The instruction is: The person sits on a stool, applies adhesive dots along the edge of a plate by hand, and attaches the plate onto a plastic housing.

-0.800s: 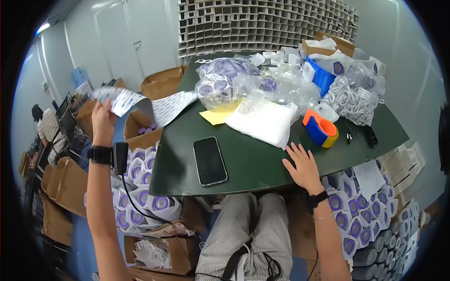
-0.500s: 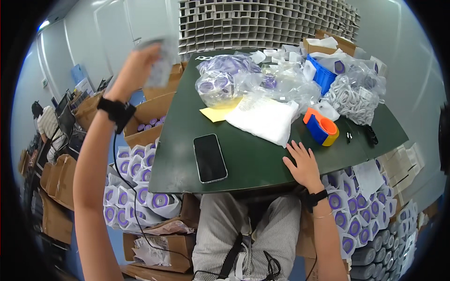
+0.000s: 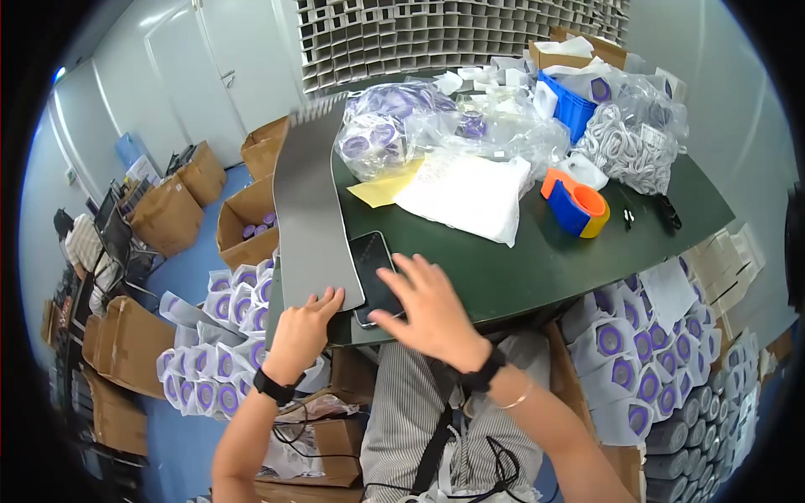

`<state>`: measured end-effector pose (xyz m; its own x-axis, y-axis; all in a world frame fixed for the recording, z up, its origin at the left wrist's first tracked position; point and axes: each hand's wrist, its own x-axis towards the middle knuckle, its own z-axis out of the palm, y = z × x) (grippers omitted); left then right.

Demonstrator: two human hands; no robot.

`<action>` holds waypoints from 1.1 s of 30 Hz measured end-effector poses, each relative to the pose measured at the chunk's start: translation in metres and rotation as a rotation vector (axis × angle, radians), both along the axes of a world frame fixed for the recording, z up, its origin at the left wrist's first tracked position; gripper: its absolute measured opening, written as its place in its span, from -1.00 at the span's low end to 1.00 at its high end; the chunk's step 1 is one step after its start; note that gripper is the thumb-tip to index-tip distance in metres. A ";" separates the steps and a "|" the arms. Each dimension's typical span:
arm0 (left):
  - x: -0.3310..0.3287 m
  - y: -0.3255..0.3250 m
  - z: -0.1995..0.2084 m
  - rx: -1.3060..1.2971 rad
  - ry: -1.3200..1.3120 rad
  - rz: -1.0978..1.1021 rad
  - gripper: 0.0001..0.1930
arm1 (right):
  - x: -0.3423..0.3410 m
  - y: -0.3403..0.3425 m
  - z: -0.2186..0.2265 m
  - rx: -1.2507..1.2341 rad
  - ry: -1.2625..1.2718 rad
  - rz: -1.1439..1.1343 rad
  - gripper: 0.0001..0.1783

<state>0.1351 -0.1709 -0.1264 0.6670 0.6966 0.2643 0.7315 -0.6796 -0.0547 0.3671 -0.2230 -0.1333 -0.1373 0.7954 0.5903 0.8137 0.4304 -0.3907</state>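
We are no longer holding the grey sheet [image 3: 314,197] up in the air beside the table [image 3: 520,281]; it is now lying plain grey side up along the table's left part, stretching away ahead of our left hand [image 3: 299,337]. That hand is coming down from its raised position and is pressing its fingertips on the sheet's near end, fingers close together and bent; we cannot tell whether the thumb is pinching the edge from below.

Our right hand [image 3: 432,317] is no longer lying flat below the white packet [image 3: 465,197]. It is reaching further left, close to the left hand, fingers spread wide and gripping nothing, and is partly covering the smartphone [image 3: 371,261]; we cannot tell whether it is touching the screen. The sheet's right edge is running along the phone's left side, between our two hands.

Beyond the right hand, the packet and the yellow paper [image 3: 377,191] are staying put, as is the orange, blue and yellow holder [image 3: 576,205] off to its right.
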 end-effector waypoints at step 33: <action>0.037 -0.090 -0.036 0.020 -0.556 0.028 -0.57 | 0.110 -0.020 -0.011 -0.100 -0.109 -0.064 -0.07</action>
<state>0.1720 -0.2612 -0.1629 0.4045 0.7033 0.5845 0.6718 -0.6622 0.3319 0.4772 -0.2431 -0.1442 -0.1430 0.8587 0.4922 0.8780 0.3395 -0.3373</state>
